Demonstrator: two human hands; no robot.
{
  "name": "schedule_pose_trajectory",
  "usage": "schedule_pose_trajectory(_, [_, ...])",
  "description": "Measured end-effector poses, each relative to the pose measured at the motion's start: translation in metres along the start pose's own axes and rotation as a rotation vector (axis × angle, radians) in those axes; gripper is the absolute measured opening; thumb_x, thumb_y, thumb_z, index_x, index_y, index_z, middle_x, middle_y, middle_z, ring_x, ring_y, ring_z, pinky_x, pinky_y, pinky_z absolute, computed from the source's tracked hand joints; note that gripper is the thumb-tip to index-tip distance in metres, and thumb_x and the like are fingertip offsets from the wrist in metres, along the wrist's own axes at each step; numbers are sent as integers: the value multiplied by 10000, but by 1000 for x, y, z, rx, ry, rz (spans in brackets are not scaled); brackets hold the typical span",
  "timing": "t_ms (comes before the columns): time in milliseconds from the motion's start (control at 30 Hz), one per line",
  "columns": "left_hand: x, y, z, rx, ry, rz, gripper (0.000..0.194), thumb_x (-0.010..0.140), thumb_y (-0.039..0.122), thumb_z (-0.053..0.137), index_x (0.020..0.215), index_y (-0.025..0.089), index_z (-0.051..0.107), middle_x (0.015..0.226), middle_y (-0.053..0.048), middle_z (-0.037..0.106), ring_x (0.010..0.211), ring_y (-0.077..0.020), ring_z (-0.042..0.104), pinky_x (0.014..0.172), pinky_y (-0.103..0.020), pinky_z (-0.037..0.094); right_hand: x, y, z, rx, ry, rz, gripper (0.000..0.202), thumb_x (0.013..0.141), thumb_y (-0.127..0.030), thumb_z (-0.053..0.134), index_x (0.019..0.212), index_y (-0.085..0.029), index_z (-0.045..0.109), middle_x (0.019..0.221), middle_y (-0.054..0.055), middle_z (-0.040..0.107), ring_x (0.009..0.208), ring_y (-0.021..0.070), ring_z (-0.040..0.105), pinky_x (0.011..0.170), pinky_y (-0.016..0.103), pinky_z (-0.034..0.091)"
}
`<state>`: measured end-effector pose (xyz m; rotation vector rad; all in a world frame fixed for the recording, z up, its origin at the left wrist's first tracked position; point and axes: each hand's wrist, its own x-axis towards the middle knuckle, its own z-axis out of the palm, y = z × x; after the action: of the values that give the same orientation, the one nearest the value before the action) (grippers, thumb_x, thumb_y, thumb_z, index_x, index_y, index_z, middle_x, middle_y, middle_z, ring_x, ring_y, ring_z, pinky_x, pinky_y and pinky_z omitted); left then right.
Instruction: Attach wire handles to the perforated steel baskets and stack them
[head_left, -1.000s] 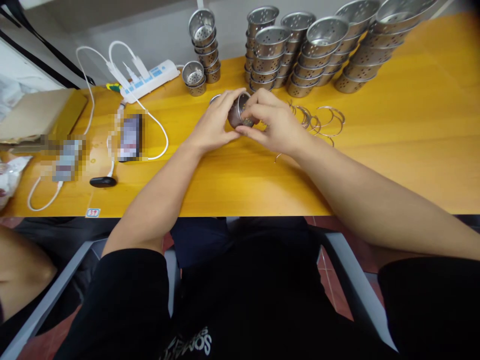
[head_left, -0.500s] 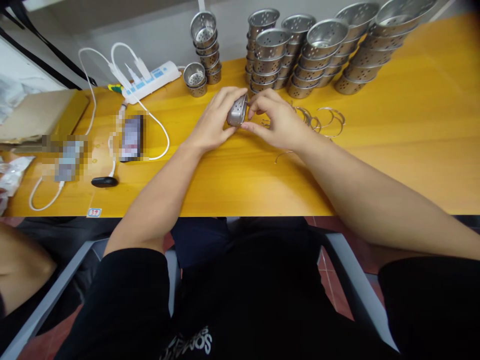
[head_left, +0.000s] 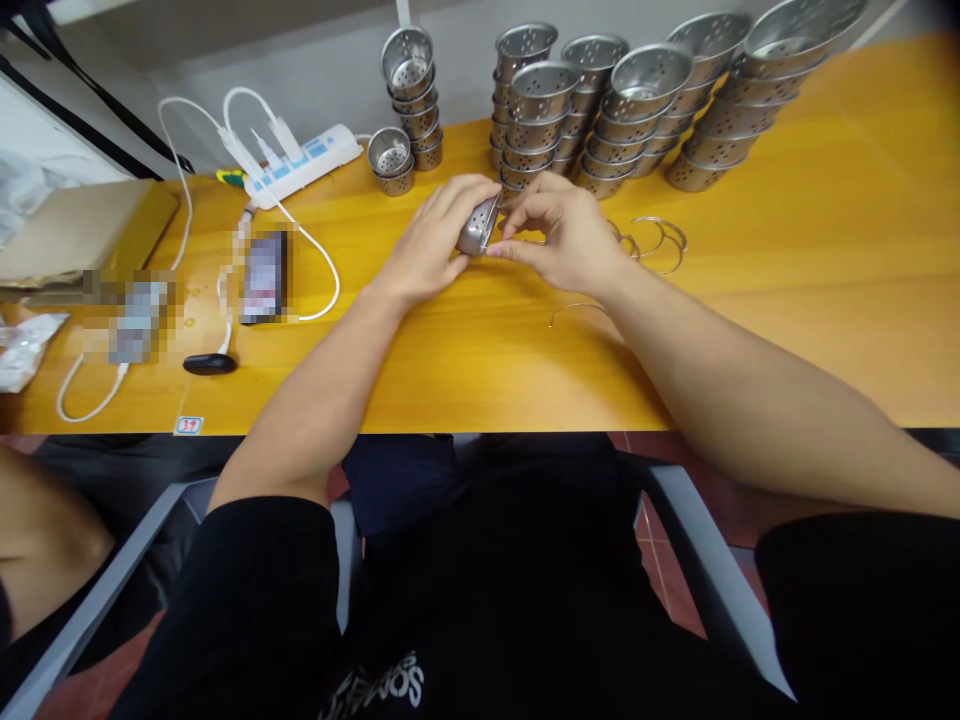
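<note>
A small perforated metal cup [head_left: 478, 226] is tipped on its side above the table, its rim facing right. Around its back and side curl the fingers of my left hand [head_left: 431, 240], closed on it. At the rim, my right hand [head_left: 559, 232] has thumb and fingertips pinched together. What they pinch is too small to make out. Thin curved wire loops [head_left: 664, 245] lie on the table just beyond the right hand, partly hidden by it. A single bent wire [head_left: 577, 307] rests nearer, by the right wrist.
Tall stacks of perforated cups [head_left: 641, 110] line the back, with a shorter stack [head_left: 391, 160] left of them. Leftward lie a white power strip [head_left: 307, 160] with cables, phones [head_left: 264, 278] and a black oval object [head_left: 210, 364]. Another person's arm [head_left: 45, 530] shows at lower left.
The cup has tilted a little, its rim leaning farther right. My right hand has shifted slightly rightward, with its fingers still at the rim. At far left, another person's fingers have left view.
</note>
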<state>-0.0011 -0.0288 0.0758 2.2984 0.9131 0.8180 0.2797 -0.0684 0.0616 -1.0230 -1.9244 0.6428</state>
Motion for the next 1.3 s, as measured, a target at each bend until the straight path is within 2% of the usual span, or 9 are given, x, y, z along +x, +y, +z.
schedule_pose_trajectory(167, [-2,-13,-10,85,62,44,866,925,341,1045,1722,456,723,1989,-45,609,1980,-456,426,1731,-673,270,-3,-7,4,13,-40,-56,745,882,-1177,928,1197,-503,973,1461,113,881,1510,584,727,1332,893,608])
schedule_pose_trajectory(267, [-3,-35,-16,141,285,37,929,940,515,1083,1764,482,655,1975,-69,590,1995,-435,374,1725,-615,290,-4,-5,-1,-47,-4,-37,696,945,-1131,898,1288,-530,967,1552,118,854,1647,613,651,1356,940,555])
schedule_pose_trajectory(367, [0,-71,-18,84,487,-105,986,981,868,985,1793,481,582,1926,-101,617,1915,-457,483,1637,-669,441,-3,11,-12,-116,-20,14,560,1001,-1044,906,1324,-587,939,1522,71,877,1686,603,600,1438,899,451])
schedule_pose_trajectory(467, [6,-104,-17,-41,493,-216,1156,859,1188,834,1770,531,563,1841,-74,715,1770,-484,638,1532,-741,541,-3,36,-19,-219,-72,70,566,1044,-993,894,1214,-453,915,1441,139,871,1565,602,652,1429,896,448])
schedule_pose_trajectory(567, [11,-122,-14,-61,451,-219,1226,828,1307,687,1782,549,554,1794,-52,779,1731,-461,700,1544,-742,531,-4,53,-18,-362,-106,136,562,1108,-902,865,1112,-341,850,1395,225,831,1524,609,658,1368,906,499])
schedule_pose_trajectory(733, [13,-122,-1,-84,427,-188,1248,832,1269,782,1747,454,547,1873,-111,745,1753,-412,731,1551,-665,573,-6,49,-10,-406,-69,151,433,1128,-760,924,1183,-338,848,1520,221,805,1597,633,622,1421,928,432])
schedule_pose_trajectory(900, [14,-114,13,-127,328,-169,1102,945,1177,826,1651,371,571,1828,-168,778,1750,-377,757,1559,-599,561,-5,31,-1,-357,-98,51,363,1151,-724,898,1257,-377,886,1615,162,800,1601,579,665,1441,862,507])
schedule_pose_trajectory(1100, [8,-107,15,-218,244,-83,1140,842,1210,903,1550,360,631,1705,-178,842,1656,-416,810,1509,-643,603,-3,26,14,-254,-90,-35,448,1132,-758,920,1379,-384,900,1612,170,820,1591,574,722,1469,855,517])
schedule_pose_trajectory(1300, [7,-98,18,-160,233,-27,976,918,1007,1044,1567,351,726,1691,-170,836,1585,-485,814,1416,-731,669,-2,29,17,-130,-23,-134,706,1134,-937,872,1515,-346,801,1551,166,860,1495,563,804,1353,810,668])
